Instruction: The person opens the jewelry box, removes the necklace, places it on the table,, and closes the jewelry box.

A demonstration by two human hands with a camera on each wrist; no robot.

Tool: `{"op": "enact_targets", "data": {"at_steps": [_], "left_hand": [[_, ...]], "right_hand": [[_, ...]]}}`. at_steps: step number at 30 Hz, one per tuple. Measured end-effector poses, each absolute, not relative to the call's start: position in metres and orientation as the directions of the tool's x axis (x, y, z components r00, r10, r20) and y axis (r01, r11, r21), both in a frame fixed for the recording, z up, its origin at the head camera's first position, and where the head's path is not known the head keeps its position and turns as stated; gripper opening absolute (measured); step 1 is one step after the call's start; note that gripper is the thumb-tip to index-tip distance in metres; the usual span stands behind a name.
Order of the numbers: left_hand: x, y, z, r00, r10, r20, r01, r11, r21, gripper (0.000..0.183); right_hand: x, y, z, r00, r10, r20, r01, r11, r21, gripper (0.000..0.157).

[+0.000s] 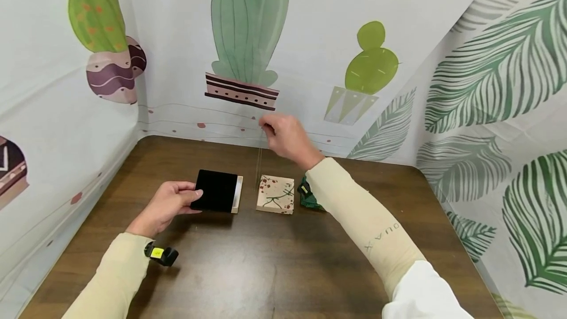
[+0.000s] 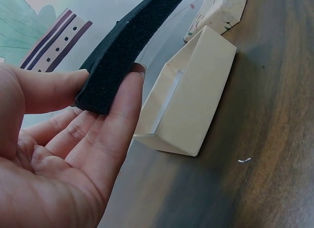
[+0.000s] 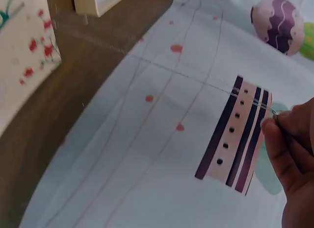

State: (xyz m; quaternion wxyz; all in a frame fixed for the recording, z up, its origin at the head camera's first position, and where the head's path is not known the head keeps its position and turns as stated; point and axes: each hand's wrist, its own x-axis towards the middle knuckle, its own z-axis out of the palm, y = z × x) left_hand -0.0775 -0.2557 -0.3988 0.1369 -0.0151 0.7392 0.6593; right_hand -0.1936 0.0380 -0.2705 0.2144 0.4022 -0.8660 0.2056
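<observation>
My left hand [image 1: 170,203] pinches a black velvety foam pad [image 1: 217,191] between thumb and fingers. Below the pad stands a cream open box [image 2: 203,98], mostly covered by it in the head view; in the left wrist view its inside shows a pale lining. Raised high over the table's far side, my right hand [image 1: 287,138] pinches a thin chain necklace [image 1: 259,161] between thumb and fingertip. Its fine strands hang straight down, their lower end near a cream box lid [image 1: 275,194] printed with red blossoms and green branches.
Right of the lid lies a dark green item [image 1: 309,201], partly hidden by the right sleeve. A small white scrap [image 2: 244,160] rests on the brown table [image 1: 248,265]. White cloth with cactus and leaf prints [image 1: 173,38] hangs behind and beside the table.
</observation>
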Motion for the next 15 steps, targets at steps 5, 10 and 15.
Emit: {"op": "enact_targets", "data": {"at_steps": [5,10,15], "left_hand": [[-0.077,-0.256,-0.399,-0.962,0.152,-0.227,-0.208,0.131,0.969,0.047],[-0.077,-0.257,-0.401,-0.961,0.155,-0.227,-0.207,0.135,0.969,0.048],[-0.077,-0.258,-0.401,-0.960,0.156,-0.233,-0.210,0.149,0.966,0.051]], "right_hand": [[-0.205,0.038,-0.275,-0.575,-0.596,0.561,-0.775,0.616,-0.141,0.024],[-0.196,0.040,-0.308,-0.577,-0.638,0.510,-0.790,0.594,-0.151,0.022],[-0.169,0.039,-0.348,-0.590,-0.693,0.413,-0.796,0.584,-0.158,0.021]]}}
